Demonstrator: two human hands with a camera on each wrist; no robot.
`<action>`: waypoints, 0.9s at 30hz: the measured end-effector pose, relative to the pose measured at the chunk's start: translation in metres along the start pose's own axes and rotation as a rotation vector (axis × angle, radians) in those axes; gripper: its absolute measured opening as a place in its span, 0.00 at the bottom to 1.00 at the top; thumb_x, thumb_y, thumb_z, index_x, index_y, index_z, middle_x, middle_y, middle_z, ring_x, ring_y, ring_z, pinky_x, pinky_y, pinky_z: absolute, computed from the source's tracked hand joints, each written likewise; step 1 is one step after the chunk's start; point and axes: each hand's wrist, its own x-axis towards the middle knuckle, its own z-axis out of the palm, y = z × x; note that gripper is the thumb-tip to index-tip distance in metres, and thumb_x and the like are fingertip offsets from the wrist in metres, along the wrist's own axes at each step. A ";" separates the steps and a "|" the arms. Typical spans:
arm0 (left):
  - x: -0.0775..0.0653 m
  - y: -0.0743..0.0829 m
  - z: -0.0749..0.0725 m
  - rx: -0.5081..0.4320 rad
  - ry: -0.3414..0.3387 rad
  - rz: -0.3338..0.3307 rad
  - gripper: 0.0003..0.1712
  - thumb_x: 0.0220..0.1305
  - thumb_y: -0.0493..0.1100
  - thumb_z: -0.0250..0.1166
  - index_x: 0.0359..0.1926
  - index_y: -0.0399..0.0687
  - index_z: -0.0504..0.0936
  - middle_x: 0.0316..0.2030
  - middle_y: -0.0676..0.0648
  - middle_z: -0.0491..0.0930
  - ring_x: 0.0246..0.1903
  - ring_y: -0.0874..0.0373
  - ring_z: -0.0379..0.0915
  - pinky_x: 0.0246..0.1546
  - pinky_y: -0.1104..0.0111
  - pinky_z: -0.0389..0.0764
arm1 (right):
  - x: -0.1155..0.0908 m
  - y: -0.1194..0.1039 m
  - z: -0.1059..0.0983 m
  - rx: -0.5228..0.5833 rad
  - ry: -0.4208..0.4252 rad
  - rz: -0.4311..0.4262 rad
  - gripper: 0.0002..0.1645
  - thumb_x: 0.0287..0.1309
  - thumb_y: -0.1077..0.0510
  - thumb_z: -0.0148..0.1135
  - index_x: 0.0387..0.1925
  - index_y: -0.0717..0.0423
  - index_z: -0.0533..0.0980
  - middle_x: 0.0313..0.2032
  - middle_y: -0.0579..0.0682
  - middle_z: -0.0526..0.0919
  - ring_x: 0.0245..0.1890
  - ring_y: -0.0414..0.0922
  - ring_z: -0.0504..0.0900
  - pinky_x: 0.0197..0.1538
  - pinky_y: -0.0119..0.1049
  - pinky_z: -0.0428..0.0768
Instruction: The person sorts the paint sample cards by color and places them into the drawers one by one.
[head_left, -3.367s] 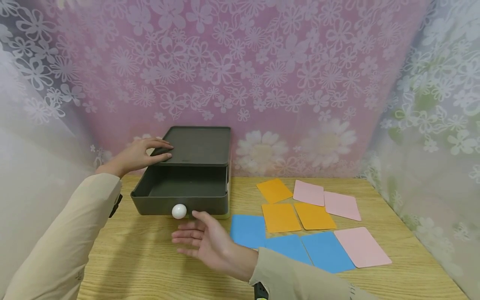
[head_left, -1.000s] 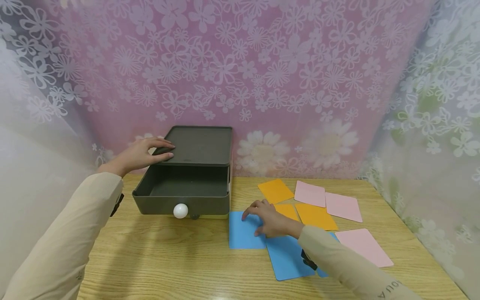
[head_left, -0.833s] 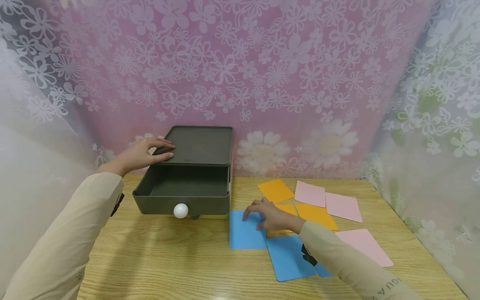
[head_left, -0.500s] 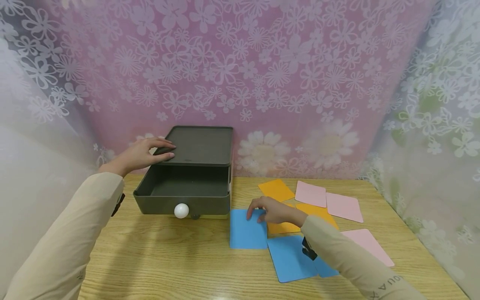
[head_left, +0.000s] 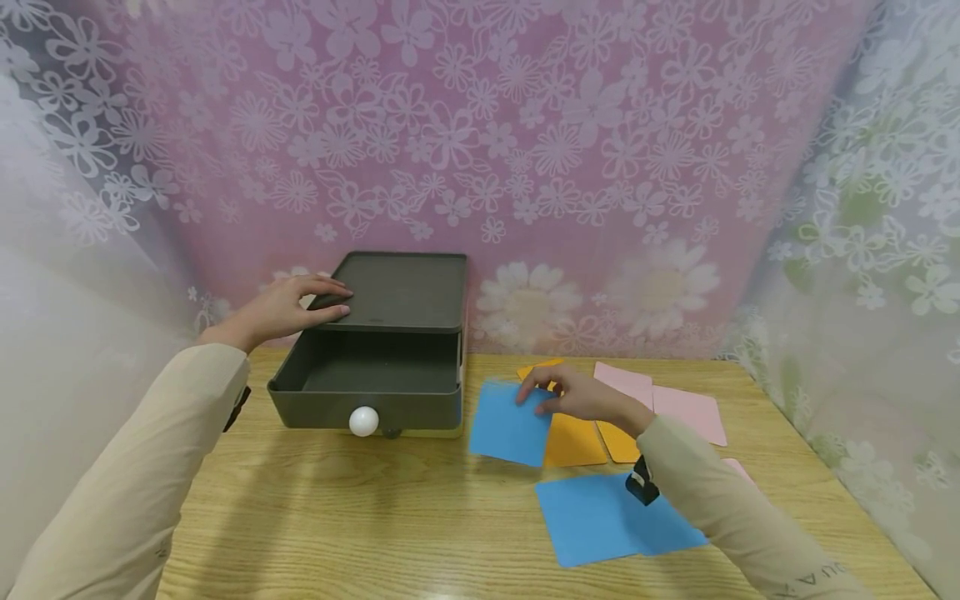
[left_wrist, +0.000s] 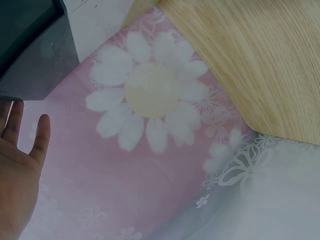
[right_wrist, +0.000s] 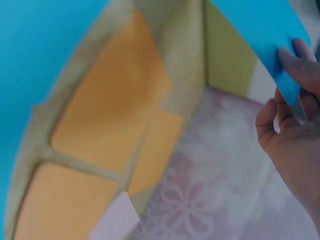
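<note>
My right hand (head_left: 585, 393) pinches a blue card (head_left: 510, 429) by its upper right part. The card is lifted and tilted over the table, a little right of the drawer box. In the right wrist view, thumb and fingers lie on both faces of the card (right_wrist: 270, 40). My left hand (head_left: 273, 310) rests on the left edge of the dark grey box top (head_left: 408, 287), fingers extended over it. Below the top, a dark grey drawer (head_left: 315, 410) is pulled out, its inside bare. A round white knob (head_left: 363, 421) sits on its front.
Two more blue cards (head_left: 588, 521) lie on the wooden table (head_left: 337, 525) at the front right. Orange cards (head_left: 573, 442) and pink cards (head_left: 690, 412) lie behind them, partly covered by the right arm. A flowered pink curtain (head_left: 495, 125) stands close behind the box.
My right hand went from beside the drawer knob to the leftmost blue card, slid to its far edge and picked it up. The left hand has stayed on the box.
</note>
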 end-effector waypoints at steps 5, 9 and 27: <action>-0.002 0.001 0.000 0.005 -0.003 0.006 0.28 0.61 0.60 0.57 0.57 0.52 0.74 0.64 0.42 0.63 0.67 0.42 0.49 0.59 0.42 0.59 | -0.010 -0.010 -0.026 0.160 0.000 0.050 0.13 0.57 0.63 0.59 0.45 0.59 0.76 0.51 0.53 0.74 0.48 0.49 0.73 0.46 0.36 0.77; -0.002 0.002 0.000 -0.009 0.013 0.004 0.26 0.61 0.58 0.57 0.56 0.52 0.75 0.63 0.43 0.64 0.67 0.43 0.49 0.59 0.42 0.59 | -0.015 -0.021 -0.043 0.284 0.042 0.035 0.14 0.57 0.63 0.59 0.46 0.59 0.76 0.50 0.49 0.74 0.47 0.46 0.75 0.48 0.36 0.77; -0.003 0.003 -0.001 -0.004 0.009 0.008 0.27 0.62 0.58 0.57 0.57 0.51 0.74 0.64 0.41 0.63 0.67 0.42 0.49 0.59 0.41 0.59 | 0.006 -0.105 -0.020 0.556 0.093 0.013 0.22 0.58 0.64 0.57 0.56 0.56 0.71 0.68 0.45 0.56 0.71 0.47 0.41 0.50 0.35 0.73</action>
